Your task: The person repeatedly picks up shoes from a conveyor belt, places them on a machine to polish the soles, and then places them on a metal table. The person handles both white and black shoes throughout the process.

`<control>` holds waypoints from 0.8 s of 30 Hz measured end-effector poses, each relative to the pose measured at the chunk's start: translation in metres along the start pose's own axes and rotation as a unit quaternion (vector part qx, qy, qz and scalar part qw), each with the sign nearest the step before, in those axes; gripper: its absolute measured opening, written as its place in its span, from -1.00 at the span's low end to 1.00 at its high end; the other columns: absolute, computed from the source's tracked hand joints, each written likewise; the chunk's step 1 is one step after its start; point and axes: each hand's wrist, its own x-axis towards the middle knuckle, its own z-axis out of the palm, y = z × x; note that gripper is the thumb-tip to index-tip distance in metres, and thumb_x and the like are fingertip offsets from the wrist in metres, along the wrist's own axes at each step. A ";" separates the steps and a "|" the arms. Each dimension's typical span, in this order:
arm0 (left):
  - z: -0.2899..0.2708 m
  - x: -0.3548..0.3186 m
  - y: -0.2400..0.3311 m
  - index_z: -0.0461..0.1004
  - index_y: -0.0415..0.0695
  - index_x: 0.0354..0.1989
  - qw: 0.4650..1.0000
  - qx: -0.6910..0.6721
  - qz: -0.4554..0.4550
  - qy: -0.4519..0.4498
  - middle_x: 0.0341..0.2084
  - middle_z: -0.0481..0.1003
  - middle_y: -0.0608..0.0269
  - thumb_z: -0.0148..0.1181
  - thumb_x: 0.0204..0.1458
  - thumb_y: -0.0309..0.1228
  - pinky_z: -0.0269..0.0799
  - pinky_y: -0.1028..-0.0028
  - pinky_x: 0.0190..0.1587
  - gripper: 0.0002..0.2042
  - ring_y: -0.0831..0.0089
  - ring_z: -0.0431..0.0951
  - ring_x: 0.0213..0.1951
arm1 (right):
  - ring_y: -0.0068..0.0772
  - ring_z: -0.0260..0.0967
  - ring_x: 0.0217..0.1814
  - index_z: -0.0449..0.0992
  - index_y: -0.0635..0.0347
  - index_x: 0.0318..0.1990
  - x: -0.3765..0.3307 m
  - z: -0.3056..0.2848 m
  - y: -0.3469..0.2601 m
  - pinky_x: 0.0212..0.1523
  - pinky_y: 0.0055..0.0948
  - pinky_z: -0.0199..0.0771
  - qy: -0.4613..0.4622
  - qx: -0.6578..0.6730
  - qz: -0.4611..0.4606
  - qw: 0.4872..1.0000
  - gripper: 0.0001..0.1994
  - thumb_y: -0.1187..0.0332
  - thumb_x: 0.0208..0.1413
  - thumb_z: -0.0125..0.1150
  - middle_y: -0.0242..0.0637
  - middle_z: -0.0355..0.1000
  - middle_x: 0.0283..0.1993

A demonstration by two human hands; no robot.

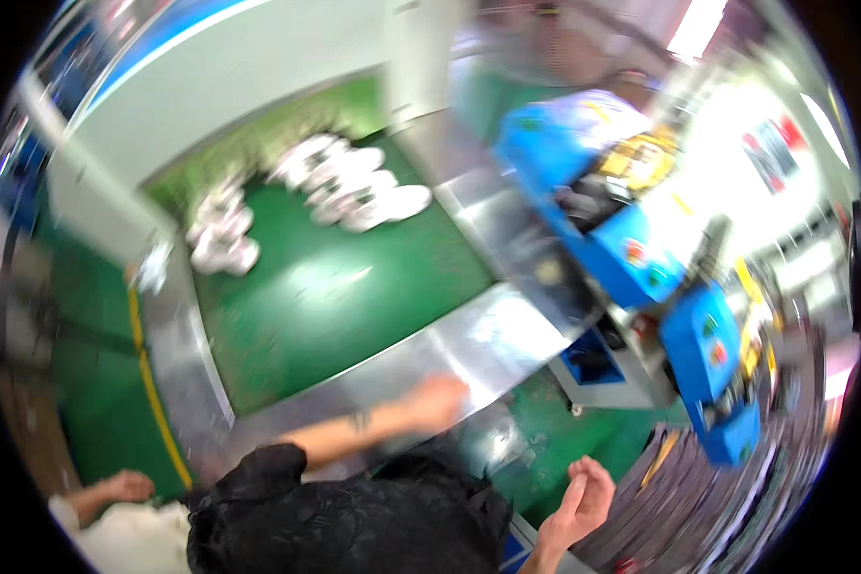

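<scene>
Black garment (354, 521) fills the bottom edge, soft and floppy, best gathered by a fold. Left hand (437, 402) rests on the steel table rim (373, 378); whether closed, I cannot tell. Right hand (584, 497) hangs open, empty, beside the blue machine (631, 258).

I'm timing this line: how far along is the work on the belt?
Done: nothing clearly finished; blur hides detail. In hand: the left hand is at the metal rim; the right hand is open and empty. Left: white pieces lie piled at the far end of the green belt, untouched.
</scene>
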 end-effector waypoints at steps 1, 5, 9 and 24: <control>-0.007 -0.036 -0.083 0.48 -0.20 0.04 0.956 -0.077 0.014 0.282 0.05 0.50 -0.13 0.20 -0.02 -0.43 0.46 0.09 0.10 -0.61 -0.08 0.53 0.05 | -0.37 0.47 0.00 0.42 0.37 0.02 -0.006 0.040 0.004 0.06 -0.39 0.48 -0.141 0.010 -0.056 0.988 -0.81 0.57 0.30 0.03 -0.11 0.48 0.00; -0.026 -0.213 -0.364 0.35 -0.34 0.19 0.701 0.131 -0.319 0.624 0.16 0.41 -0.24 0.21 0.08 -0.36 0.16 -0.04 0.37 -0.49 -0.20 0.34 0.25 | -0.15 0.48 0.14 0.37 0.37 0.19 -0.008 0.260 0.010 0.15 -0.20 0.52 -0.470 -0.155 -0.092 0.864 -0.51 0.53 0.08 0.32 -0.01 0.48 0.11; 0.011 -0.311 -0.514 0.34 -0.31 0.22 0.646 0.147 -0.409 0.627 0.25 0.35 -0.11 0.20 0.11 -0.34 0.09 0.00 0.43 -0.49 -0.08 0.26 0.34 | -0.06 0.27 0.41 0.11 0.27 0.43 0.017 0.480 0.043 0.30 -0.15 0.38 -0.594 -0.282 -0.173 0.733 -0.12 0.36 -0.02 0.52 0.07 0.27 0.38; 0.004 -0.330 -0.516 0.46 -0.25 0.12 0.603 0.114 -0.402 0.679 0.21 0.45 0.09 0.23 0.02 -0.46 0.27 0.14 0.35 -0.56 0.06 0.39 0.27 | -0.35 0.59 -0.20 0.55 0.40 -0.03 -0.011 0.587 0.094 -0.09 -0.28 0.60 -0.586 -0.298 -0.188 0.729 -0.29 0.04 -0.26 0.67 -0.20 0.64 -0.23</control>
